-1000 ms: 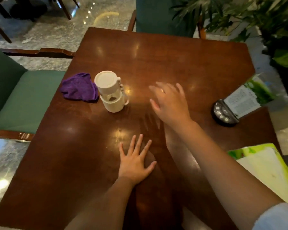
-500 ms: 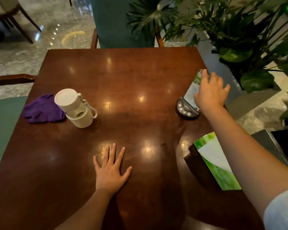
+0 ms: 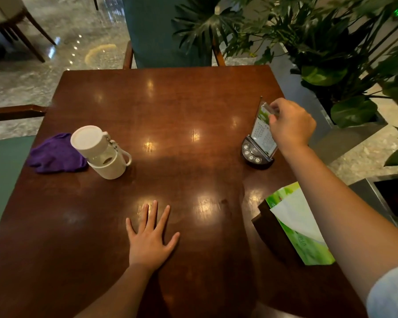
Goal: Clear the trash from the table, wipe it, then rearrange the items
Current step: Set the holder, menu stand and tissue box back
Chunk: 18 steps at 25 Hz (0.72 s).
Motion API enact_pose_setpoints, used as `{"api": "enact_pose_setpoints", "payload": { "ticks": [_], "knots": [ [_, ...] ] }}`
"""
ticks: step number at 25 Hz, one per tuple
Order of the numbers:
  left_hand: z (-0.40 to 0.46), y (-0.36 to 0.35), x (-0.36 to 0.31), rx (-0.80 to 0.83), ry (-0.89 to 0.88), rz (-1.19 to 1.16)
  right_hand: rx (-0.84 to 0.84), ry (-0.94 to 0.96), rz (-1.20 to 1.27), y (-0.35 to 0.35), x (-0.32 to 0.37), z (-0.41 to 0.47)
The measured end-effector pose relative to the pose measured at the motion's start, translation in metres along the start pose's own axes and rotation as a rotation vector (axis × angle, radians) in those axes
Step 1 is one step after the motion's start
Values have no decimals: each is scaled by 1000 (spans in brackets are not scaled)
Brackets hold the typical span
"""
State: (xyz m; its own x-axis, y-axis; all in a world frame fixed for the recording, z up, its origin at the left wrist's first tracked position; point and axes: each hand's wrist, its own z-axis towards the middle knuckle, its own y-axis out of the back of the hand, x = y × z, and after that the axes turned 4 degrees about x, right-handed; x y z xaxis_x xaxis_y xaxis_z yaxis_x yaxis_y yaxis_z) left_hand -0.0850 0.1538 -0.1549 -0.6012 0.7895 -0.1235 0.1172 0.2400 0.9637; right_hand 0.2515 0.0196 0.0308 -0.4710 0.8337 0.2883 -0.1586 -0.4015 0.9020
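Note:
On the dark wooden table (image 3: 170,111), a sign holder (image 3: 260,138) with a black button base and a clear upright card stands near the right edge. My right hand (image 3: 290,125) pinches the top of that card. My left hand (image 3: 151,239) lies flat on the near middle of the table, fingers spread, holding nothing. A white lidded cup (image 3: 101,152) stands at the left, with a crumpled purple cloth (image 3: 55,154) just left of it. A green tissue pack (image 3: 301,226) in a dark holder sits at the near right, partly behind my right forearm.
A green upholstered chair (image 3: 166,31) stands at the far side and another green seat (image 3: 2,175) at the left. Large potted plants (image 3: 331,53) crowd the right edge. A dark bin (image 3: 391,196) sits on the floor at the right.
My right hand swung from the table's middle to the sign holder, rested on it, and now grips the card's top. The view shifted right. My left hand stayed flat.

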Motion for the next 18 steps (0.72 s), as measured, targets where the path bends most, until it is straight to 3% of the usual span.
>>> {"api": "enact_pose_setpoints", "payload": {
  "ticks": [9, 18],
  "knots": [
    [0, -4, 1, -33, -17, -30, -60, 526, 131, 13, 78, -31],
    [0, -4, 0, -67, -36, -49, 138, 740, 327, -31, 171, -57]
  ]
}}
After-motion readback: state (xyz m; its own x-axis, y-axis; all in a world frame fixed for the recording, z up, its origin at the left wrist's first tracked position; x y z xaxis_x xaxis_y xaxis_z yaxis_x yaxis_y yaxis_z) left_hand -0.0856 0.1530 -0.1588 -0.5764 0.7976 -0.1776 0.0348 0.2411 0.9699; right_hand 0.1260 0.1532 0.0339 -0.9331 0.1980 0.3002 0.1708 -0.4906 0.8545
